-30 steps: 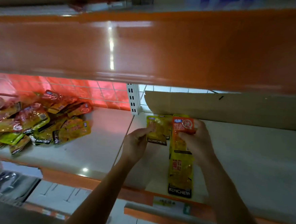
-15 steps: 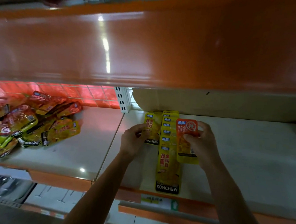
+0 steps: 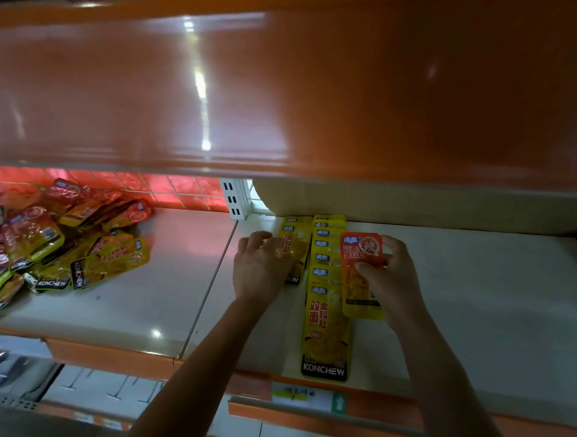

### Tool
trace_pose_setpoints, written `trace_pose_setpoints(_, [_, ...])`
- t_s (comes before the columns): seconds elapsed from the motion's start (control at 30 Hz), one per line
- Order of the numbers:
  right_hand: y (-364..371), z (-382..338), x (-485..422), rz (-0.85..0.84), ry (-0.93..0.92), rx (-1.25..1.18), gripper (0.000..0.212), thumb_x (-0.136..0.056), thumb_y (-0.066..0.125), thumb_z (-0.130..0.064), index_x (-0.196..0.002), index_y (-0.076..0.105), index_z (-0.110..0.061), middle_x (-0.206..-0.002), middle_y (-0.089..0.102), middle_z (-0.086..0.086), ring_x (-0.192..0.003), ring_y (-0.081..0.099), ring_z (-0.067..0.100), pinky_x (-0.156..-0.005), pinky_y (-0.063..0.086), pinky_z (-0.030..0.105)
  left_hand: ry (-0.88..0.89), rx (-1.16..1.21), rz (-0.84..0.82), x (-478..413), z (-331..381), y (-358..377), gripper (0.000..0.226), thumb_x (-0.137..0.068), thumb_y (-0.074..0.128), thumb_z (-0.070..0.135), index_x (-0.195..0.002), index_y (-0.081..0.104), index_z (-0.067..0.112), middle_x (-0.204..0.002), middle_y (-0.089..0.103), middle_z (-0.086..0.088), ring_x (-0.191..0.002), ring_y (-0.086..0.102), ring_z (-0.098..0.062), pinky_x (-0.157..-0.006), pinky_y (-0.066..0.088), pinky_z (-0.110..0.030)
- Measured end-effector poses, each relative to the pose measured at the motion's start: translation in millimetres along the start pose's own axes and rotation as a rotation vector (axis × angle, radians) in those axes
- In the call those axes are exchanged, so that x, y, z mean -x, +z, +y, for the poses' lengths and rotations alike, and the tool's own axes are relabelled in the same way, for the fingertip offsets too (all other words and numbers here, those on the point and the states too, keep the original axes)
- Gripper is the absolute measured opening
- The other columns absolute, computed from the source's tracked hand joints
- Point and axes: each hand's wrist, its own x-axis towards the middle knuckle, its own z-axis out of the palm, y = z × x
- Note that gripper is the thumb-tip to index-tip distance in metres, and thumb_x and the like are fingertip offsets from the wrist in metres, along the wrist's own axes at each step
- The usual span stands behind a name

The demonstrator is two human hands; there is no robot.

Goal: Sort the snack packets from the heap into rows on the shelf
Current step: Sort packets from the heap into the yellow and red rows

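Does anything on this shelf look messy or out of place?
Yes. The heap on the left is a jumble of overlapping packets at all angles. The orange-topped packet in the right hand also differs from the neat yellow row beside it.

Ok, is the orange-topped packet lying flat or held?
Held: the right hand pinches the orange-topped packet near its top, beside the yellow row. Shelf contact: cannot tell.
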Motion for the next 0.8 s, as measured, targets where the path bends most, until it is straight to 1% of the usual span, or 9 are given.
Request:
trace_pose_setpoints(0.1, [-0.8,0.2,0.3,0.008,-0.008,0.004,0.057,-0.08,0.069,-0.012,-0.129,0.045,-0.026,-0.113,0.064,0.003,-0.102,0.062,0.022,-0.09,0.052,0.05,0.206,-0.082,-0.046,-11.1,-3.1,2.3,0.032,-0.095,0.056,0.028,-0.122,0.064,0.014,-0.133,0.056,-0.008,-0.122,0.047,-0.03,-0.093,0.043,-0.041])
trace_pose_setpoints(0.17, [-1.7,0.0,0.1,0.01,-0.012,-0.003,0.057,-0.08,0.07,-0.012,-0.129,0.045,-0.026,-0.113,0.064,0.003,-0.102,0.062,0.021,-0.089,0.052,0.048,0.258,-0.129,-0.128,-17.5,-4.4,6.1,0.034,-0.099,0.047,0.029,-0.129,0.058,0.018,-0.14,0.05,-0.003,-0.13,0.041,-0.026,-0.098,0.039,-0.04])
trace_pose_setpoints(0.23, [-2.3,-0.4,-0.4,0.016,-0.016,-0.004,0.057,-0.08,0.07,-0.012,-0.13,0.044,-0.025,-0.114,0.063,0.003,-0.103,0.061,0.021,-0.09,0.052,0.048,0.278,-0.129,-0.179,-20.0,-4.2,11.2,0.036,-0.1,0.044,0.03,-0.132,0.055,0.018,-0.143,0.047,-0.004,-0.133,0.038,-0.026,-0.102,0.037,-0.038])
trace_pose_setpoints(0.3, [-2.7,-1.3,-0.3,0.021,-0.022,0.001,0.057,-0.081,0.07,-0.012,-0.13,0.044,-0.025,-0.114,0.063,0.003,-0.103,0.061,0.021,-0.09,0.052,0.048,0.278,-0.097,-0.182,-20.1,-2.1,15.1,0.036,-0.1,0.047,0.027,-0.132,0.056,0.013,-0.141,0.049,-0.009,-0.13,0.041,-0.031,-0.105,0.037,-0.04])
trace_pose_setpoints(0.37, [-3.4,-2.0,0.1,0.026,-0.03,0.002,0.057,-0.081,0.07,-0.013,-0.13,0.044,-0.025,-0.115,0.062,0.004,-0.103,0.061,0.022,-0.089,0.053,0.048,0.269,-0.057,-0.148,-19.3,-0.1,18.6,0.033,-0.098,0.051,0.024,-0.127,0.06,0.009,-0.135,0.053,-0.014,-0.124,0.046,-0.036,-0.102,0.039,-0.041])
trace_pose_setpoints(0.5, [-2.6,-4.4,2.2,0.037,-0.023,0.006,0.058,-0.081,0.068,-0.012,-0.132,0.043,-0.024,-0.117,0.062,0.003,-0.104,0.061,0.021,-0.089,0.053,0.048,0.24,-0.059,-0.14,-20.7,0.6,21.2,0.034,-0.098,0.05,0.028,-0.128,0.059,0.015,-0.135,0.053,-0.009,-0.122,0.044,-0.034,-0.096,0.043,-0.04])
trace_pose_setpoints(0.57, [-1.6,-5.2,3.2,0.041,-0.027,0.01,0.055,-0.081,0.065,-0.01,-0.132,0.046,-0.022,-0.116,0.063,0.003,-0.104,0.061,0.021,-0.089,0.053,0.046,0.244,-0.066,-0.146,-22.6,0.4,21.6,0.035,-0.098,0.049,0.03,-0.129,0.059,0.017,-0.136,0.052,-0.008,-0.122,0.044,-0.033,-0.097,0.043,-0.04])
trace_pose_setpoints(0.73, [-2.7,-6.0,8.1,0.011,-0.053,-0.026,0.043,-0.08,0.067,-0.006,-0.121,0.058,-0.016,-0.11,0.066,0.002,-0.096,0.064,0.018,-0.083,0.054,0.039,0.218,-0.133,-0.174,-21.8,1.9,18.6,0.039,-0.101,0.041,0.037,-0.134,0.053,0.022,-0.143,0.046,-0.002,-0.131,0.036,-0.03,-0.102,0.038,-0.039])
trace_pose_setpoints(0.8, [-5.4,-8.1,10.1,0.025,-0.082,-0.056,0.034,-0.078,0.068,-0.004,-0.11,0.062,-0.017,-0.102,0.068,0.002,-0.092,0.065,0.019,-0.08,0.055,0.04,0.194,-0.109,-0.125,-18.6,8.8,12.6,0.037,-0.101,0.043,0.031,-0.133,0.055,0.019,-0.143,0.046,-0.005,-0.135,0.034,-0.032,-0.107,0.034,-0.041])
